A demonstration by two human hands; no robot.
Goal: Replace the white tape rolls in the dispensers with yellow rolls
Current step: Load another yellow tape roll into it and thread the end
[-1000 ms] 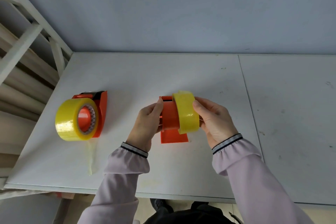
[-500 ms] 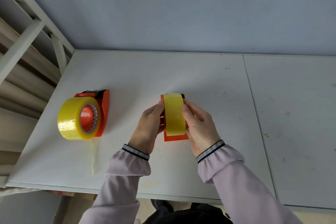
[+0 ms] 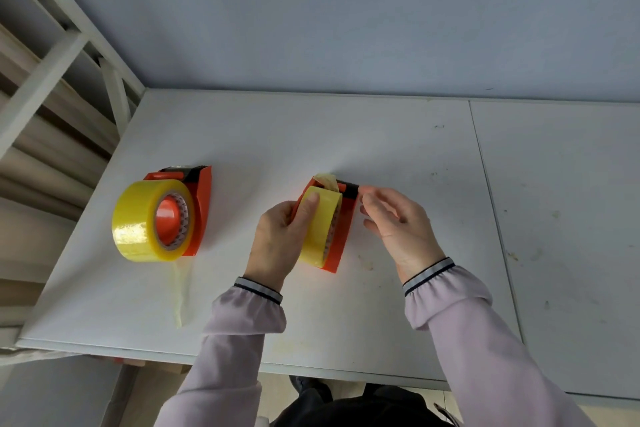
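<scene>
At the table's middle an orange dispenser (image 3: pixel 341 246) carries a yellow tape roll (image 3: pixel 320 225). My left hand (image 3: pixel 280 239) grips that roll and the dispenser from the left, thumb on top of the roll. A loose end of yellow tape (image 3: pixel 329 181) sticks up at the dispenser's far end. My right hand (image 3: pixel 394 218) is just right of the dispenser, its fingertips at the black cutter end (image 3: pixel 350 191), fingers partly curled with nothing in them. A second orange dispenser (image 3: pixel 201 208) on the left holds a bigger yellow roll (image 3: pixel 142 222).
A strip of yellow tape (image 3: pixel 180 291) trails from the left roll toward the white table's front edge (image 3: pixel 104 350). A white frame with slats (image 3: pixel 52 80) stands beside the table's left side. A seam (image 3: pixel 491 204) splits the tabletop on the right.
The yellow roll went from beside the dispenser onto it. My right hand let go of the roll and moved to the cutter end. The dispenser turned slightly, with the tape end lifted.
</scene>
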